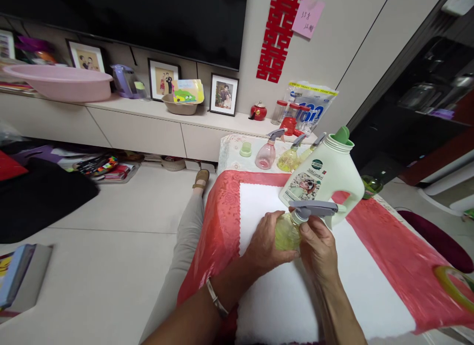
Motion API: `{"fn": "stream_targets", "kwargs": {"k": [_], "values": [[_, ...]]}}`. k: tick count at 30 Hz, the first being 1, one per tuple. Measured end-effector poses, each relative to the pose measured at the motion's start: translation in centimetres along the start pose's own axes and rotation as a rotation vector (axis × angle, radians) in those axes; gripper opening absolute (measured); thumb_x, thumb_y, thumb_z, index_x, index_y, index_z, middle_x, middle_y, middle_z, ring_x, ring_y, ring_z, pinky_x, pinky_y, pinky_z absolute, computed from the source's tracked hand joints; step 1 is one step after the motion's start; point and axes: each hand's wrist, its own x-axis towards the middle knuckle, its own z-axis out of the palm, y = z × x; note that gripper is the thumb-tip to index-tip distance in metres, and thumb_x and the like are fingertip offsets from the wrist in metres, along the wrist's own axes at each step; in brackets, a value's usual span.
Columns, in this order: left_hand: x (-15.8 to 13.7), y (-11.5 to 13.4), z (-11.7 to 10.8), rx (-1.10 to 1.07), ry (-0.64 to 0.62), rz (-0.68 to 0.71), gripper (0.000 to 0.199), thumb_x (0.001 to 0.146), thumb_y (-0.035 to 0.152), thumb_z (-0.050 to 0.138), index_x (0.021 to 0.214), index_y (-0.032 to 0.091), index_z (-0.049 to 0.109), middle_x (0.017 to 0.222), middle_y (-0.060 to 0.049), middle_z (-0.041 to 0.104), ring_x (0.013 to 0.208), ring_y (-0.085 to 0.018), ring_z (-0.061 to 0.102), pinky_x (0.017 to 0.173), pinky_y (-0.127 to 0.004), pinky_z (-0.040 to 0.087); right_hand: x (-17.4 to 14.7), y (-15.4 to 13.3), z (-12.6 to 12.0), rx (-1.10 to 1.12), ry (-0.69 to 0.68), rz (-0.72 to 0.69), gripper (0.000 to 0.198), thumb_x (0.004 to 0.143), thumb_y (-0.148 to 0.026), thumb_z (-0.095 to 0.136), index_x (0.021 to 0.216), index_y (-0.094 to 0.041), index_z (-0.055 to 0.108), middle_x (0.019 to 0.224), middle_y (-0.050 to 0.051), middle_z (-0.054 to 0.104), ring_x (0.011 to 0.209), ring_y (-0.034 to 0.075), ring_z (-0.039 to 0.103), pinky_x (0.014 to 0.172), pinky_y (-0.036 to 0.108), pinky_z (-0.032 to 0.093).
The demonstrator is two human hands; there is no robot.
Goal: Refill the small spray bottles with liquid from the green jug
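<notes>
A yellow-tinted spray bottle [286, 235] with a grey trigger head [314, 206] is between my two hands, above a white cloth. My left hand [264, 243] wraps around the bottle's body from the left. At its neck, just under the trigger head, the fingers of my right hand [320, 246] are closed on it. Right behind it stands a large pale green detergent jug [326, 172] with a darker green piece [341, 134] at its mouth. Farther back are a pink spray bottle [265, 156], a yellow spray bottle [288, 159] and a light green cap [245, 149].
The white cloth [274, 295] lies over a red table cover [222, 211]. Along the wall, a long cabinet [144, 130] bears a pink basin [70, 83], picture frames, a red teapot [258, 110] and jars. A roll of tape [454, 288] sits at the right edge.
</notes>
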Motion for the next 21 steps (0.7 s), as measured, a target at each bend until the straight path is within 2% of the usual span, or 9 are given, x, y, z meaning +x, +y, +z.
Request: {"fn": "stream_targets", "kwargs": {"k": [5, 10, 16, 21], "values": [[0.0, 0.2, -0.2, -0.007, -0.013, -0.004, 0.082, 0.058, 0.023, 0.086, 0.131, 0.025, 0.048, 0.127, -0.011, 0.059, 0.121, -0.037, 0.057, 0.106, -0.051, 0.046, 0.1, 0.0, 0.1, 0.055, 0.023, -0.011, 0.044, 0.077, -0.041, 0.082, 0.116, -0.024, 0.07, 0.124, 0.01, 0.067, 0.113, 0.029, 0.064, 0.096, 0.047, 0.054], [0.1, 0.1, -0.1, -0.008, -0.013, -0.043, 0.085, 0.054, 0.017, 0.088, 0.13, 0.022, 0.049, 0.125, -0.011, 0.059, 0.119, -0.035, 0.057, 0.103, -0.049, 0.046, 1.4, -1.0, -1.4, 0.103, 0.021, -0.007, 0.05, 0.075, -0.043, 0.08, 0.123, -0.03, 0.068, 0.122, 0.006, 0.068, 0.123, 0.029, 0.059, 0.109, 0.054, 0.047], [0.3, -0.1, 0.1, -0.005, -0.017, -0.054, 0.087, 0.054, 0.016, 0.088, 0.13, 0.023, 0.047, 0.126, -0.01, 0.058, 0.119, -0.033, 0.055, 0.103, -0.049, 0.045, 3.0, -1.5, -2.1, 0.121, -0.052, 0.109, 0.064, 0.07, -0.042, 0.085, 0.13, -0.029, 0.066, 0.123, 0.009, 0.067, 0.121, 0.032, 0.06, 0.111, 0.058, 0.044], [0.2, 0.1, -0.1, -0.036, -0.035, -0.068, 0.085, 0.054, 0.015, 0.087, 0.129, 0.024, 0.047, 0.125, -0.009, 0.058, 0.117, -0.032, 0.056, 0.102, -0.048, 0.045, 3.7, -1.3, -2.0, 0.149, -0.092, 0.157, 0.074, 0.063, -0.058, 0.088, 0.127, -0.026, 0.069, 0.115, 0.009, 0.07, 0.118, 0.033, 0.061, 0.113, 0.058, 0.043]]}}
